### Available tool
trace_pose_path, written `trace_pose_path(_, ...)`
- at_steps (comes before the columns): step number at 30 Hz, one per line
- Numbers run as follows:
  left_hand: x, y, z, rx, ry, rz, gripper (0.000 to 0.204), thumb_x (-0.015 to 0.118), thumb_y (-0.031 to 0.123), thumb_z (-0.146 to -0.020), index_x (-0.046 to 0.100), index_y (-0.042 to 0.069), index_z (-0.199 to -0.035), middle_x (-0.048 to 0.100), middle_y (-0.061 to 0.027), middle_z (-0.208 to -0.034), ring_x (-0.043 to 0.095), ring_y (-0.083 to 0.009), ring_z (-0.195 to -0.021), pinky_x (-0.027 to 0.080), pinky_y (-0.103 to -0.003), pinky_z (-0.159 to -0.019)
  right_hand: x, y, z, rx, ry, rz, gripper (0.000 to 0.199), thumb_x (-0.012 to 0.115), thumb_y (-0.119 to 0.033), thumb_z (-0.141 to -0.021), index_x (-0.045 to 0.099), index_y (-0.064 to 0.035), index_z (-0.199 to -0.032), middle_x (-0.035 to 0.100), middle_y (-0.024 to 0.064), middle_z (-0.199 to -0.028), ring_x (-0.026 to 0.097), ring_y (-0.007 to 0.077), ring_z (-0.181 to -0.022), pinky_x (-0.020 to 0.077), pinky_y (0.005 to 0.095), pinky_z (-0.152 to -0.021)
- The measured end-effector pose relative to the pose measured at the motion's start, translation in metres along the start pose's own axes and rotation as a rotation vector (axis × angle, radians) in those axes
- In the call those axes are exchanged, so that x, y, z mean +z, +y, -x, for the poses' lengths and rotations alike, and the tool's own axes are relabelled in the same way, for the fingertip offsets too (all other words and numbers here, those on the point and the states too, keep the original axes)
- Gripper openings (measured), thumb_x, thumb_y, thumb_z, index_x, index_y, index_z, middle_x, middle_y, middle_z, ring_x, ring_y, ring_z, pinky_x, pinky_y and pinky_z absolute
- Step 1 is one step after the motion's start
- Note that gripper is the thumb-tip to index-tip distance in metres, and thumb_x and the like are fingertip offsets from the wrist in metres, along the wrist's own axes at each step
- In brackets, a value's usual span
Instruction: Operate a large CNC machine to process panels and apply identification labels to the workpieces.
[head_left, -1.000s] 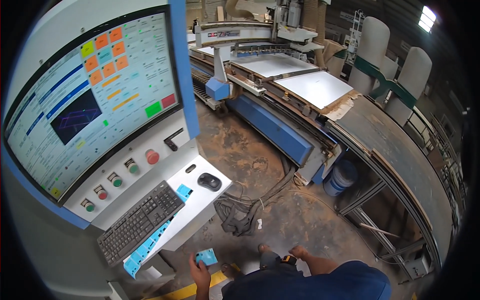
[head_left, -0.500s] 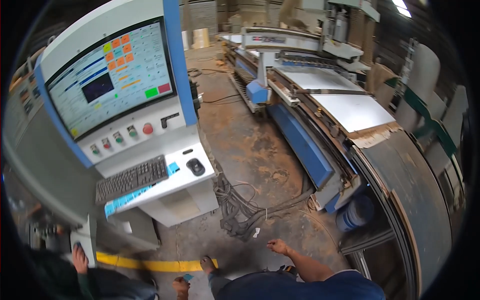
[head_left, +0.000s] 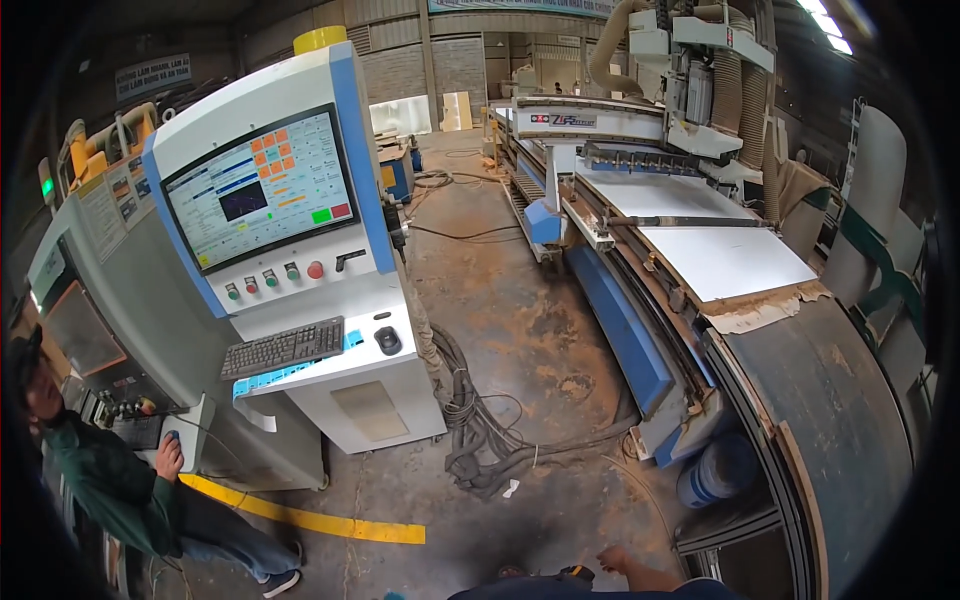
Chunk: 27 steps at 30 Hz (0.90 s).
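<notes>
My right hand [head_left: 613, 559] hangs low near the bottom edge, over the concrete floor. Its fingers are loosely bent and apart, and nothing shows in them. My left hand is out of the picture; only a scrap of teal [head_left: 394, 596] peeks in at the lower edge. Ahead to the left stands a control cabinet with a lit screen [head_left: 262, 190], a row of push buttons and a red knob [head_left: 316, 270]. A black keyboard [head_left: 282, 347] and a black mouse [head_left: 388, 341] rest on its white shelf. Neither hand touches them.
At the left, a co-worker in a dark green top [head_left: 115, 485] has a hand on another machine's mouse. A flatbed cutting machine [head_left: 590, 118] with white sheets [head_left: 725, 262] fills the right. Thick cables [head_left: 480, 445] lie on the floor. A blue bucket [head_left: 718, 470] stands under the table.
The view has tilted up, showing more of the hall and the co-worker. My right hand sits lower in the picture. My left hand, earlier holding something teal, has left the view.
</notes>
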<state>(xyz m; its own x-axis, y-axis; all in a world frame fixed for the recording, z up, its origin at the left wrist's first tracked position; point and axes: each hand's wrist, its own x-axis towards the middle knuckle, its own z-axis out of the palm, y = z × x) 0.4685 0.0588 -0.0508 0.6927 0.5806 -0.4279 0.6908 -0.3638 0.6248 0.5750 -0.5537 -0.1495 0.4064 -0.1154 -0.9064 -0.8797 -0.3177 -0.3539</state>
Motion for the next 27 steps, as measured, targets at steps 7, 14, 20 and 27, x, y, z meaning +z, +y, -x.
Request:
trace_pose_path(7, -0.008, 0.024, -0.017, 0.297, 0.345, 0.031, 0.051, 0.072, 0.015, -0.076, 0.06, -0.011, -0.118, 0.07, -0.0281, -0.091, 0.071, -0.0412, -0.09, 0.053, -0.049, -0.078, 0.051, -0.06, 0.057, -0.235, -0.038, 0.197, 0.031, 0.067, -0.025, -0.093, 0.07, 0.0034, -0.104, 0.07, 0.0127, -0.09, 0.064, 0.0212, -0.072, 0.0527, 0.0364, -0.062)
trace_pose_path(14, -0.004, -0.076, 0.083, 0.261, 0.222, -0.232, 0.052, 0.06, 0.002, -0.086, 0.047, -0.006, -0.136, 0.069, -0.0272, -0.096, 0.071, -0.0413, -0.081, 0.055, -0.047, -0.067, 0.131, -0.125, 0.141, -0.79, -0.024, 0.669, 0.034, 0.068, -0.026, -0.092, 0.072, -0.0006, -0.115, 0.072, 0.0083, -0.096, 0.065, 0.0179, -0.081, 0.0536, 0.0327, -0.072)
trace_pose_path(20, 0.002, -0.19, 0.162, -0.088, -0.053, 0.155, 0.044, 0.061, 0.007, -0.088, 0.052, -0.003, -0.13, 0.068, -0.0217, -0.091, 0.068, -0.0347, -0.075, 0.054, -0.044, -0.062, 0.245, -0.101, 0.291, -0.754, -0.677, 0.542, 0.044, 0.061, -0.035, -0.1, 0.062, -0.0028, -0.131, 0.069, 0.0093, -0.123, 0.063, 0.0188, -0.109, 0.0494, 0.0332, -0.095)
trace_pose_path(27, -0.002, -0.244, 0.186, -0.245, -0.122, 0.449, 0.035, 0.062, 0.013, -0.091, 0.058, 0.001, -0.124, 0.067, -0.0153, -0.084, 0.065, -0.0269, -0.068, 0.051, -0.04, -0.056, 0.362, -0.001, 0.384, -0.924, -1.597, 0.972, 0.043, 0.064, -0.035, -0.1, 0.068, 0.0015, -0.123, 0.071, 0.0185, -0.118, 0.065, 0.0205, -0.106, 0.0504, 0.0377, -0.094)
